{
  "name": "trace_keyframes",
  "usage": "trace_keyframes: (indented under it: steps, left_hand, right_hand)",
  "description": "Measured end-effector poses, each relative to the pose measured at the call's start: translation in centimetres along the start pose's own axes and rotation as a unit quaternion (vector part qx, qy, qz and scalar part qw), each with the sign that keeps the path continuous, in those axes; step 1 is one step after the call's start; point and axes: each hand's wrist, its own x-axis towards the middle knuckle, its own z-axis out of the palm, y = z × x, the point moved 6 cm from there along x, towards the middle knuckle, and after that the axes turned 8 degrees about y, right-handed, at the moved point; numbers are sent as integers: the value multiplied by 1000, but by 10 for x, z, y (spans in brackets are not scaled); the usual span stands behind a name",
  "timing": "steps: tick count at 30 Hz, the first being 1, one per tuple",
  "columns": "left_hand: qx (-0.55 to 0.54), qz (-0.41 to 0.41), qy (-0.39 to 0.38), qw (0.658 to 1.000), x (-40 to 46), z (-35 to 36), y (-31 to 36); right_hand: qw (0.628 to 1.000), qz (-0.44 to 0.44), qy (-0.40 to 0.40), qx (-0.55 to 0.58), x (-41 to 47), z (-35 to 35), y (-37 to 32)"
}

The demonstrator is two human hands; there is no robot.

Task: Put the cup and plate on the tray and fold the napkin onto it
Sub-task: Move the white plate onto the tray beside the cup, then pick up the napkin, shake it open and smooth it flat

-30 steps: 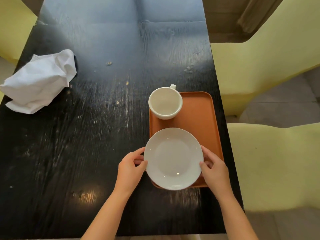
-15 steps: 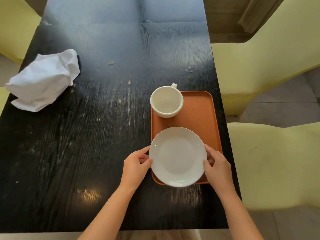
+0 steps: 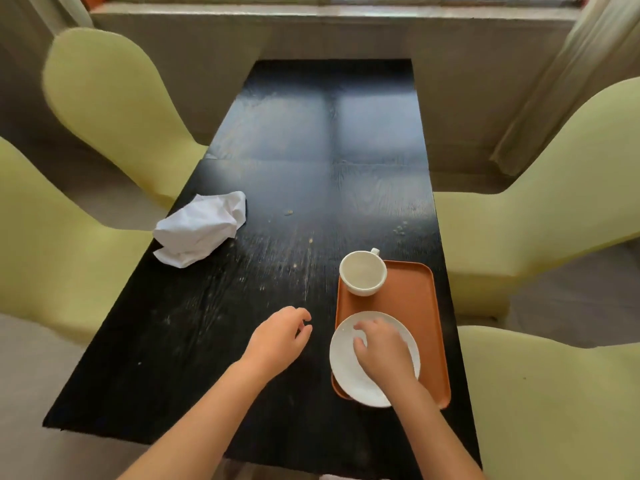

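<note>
No writing shows anywhere here. The cup (image 3: 363, 273), plate (image 3: 346, 362), tray (image 3: 415, 299) and napkin (image 3: 201, 228) are all plain.

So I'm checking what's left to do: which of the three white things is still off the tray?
The crumpled napkin, lying on the bare table far left; the cup and plate sit on the orange tray.

Dining nook, home or café. Long black worktop (image 3: 311, 188) flanked by pale green upholstered chairs (image 3: 114, 109). Window sill (image 3: 311, 10) and curtains (image 3: 568, 81) along the frame's top.
</note>
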Motion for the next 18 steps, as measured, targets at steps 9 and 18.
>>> trace_keyframes:
  steps: [9,18]
  left_hand:
    - [88,26,85,992,-15,-93,-53]
    - [75,-11,123,989,-2,-150,-202]
  right_hand:
    - [984,-168,-23,-51,22,10,-123]
    - [974,-215,-31,-62,56,74,-245]
